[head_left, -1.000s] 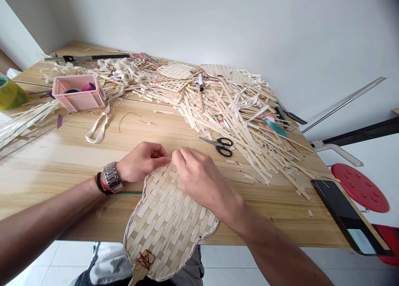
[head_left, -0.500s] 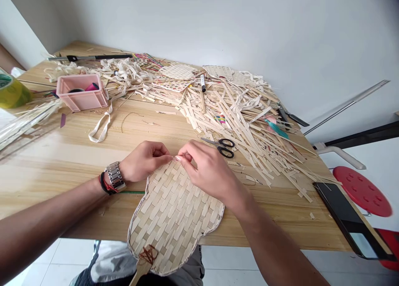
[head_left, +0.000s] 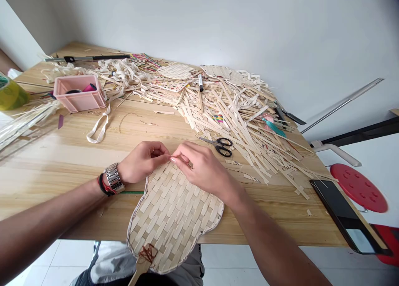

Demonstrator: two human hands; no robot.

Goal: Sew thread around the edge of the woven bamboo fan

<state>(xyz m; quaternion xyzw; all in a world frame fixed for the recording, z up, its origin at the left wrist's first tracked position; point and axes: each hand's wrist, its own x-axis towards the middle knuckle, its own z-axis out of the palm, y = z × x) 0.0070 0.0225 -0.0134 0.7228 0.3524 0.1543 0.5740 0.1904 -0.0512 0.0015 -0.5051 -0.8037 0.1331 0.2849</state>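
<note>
A woven bamboo fan [head_left: 171, 219] lies over the near edge of the wooden table [head_left: 62, 153], its handle and red binding pointing toward me. My left hand [head_left: 141, 161], with a metal watch on the wrist, pinches the fan's far rim. My right hand [head_left: 201, 167] pinches the same spot from the right, fingertips meeting the left hand's. Something thin sits between the fingertips; I cannot make it out.
Black-handled scissors [head_left: 220, 146] lie just beyond my right hand. A big heap of bamboo strips [head_left: 237, 115] covers the far right of the table. A pink crate [head_left: 79, 92] stands far left, a green tape roll [head_left: 11, 94] at the left edge, a dark tablet [head_left: 346, 215] at the right corner, a red stool [head_left: 358, 186] beyond.
My right hand has shifted slightly along the fan's top rim, from resting over the weave to pinching at the edge. The left hand has stayed put.
</note>
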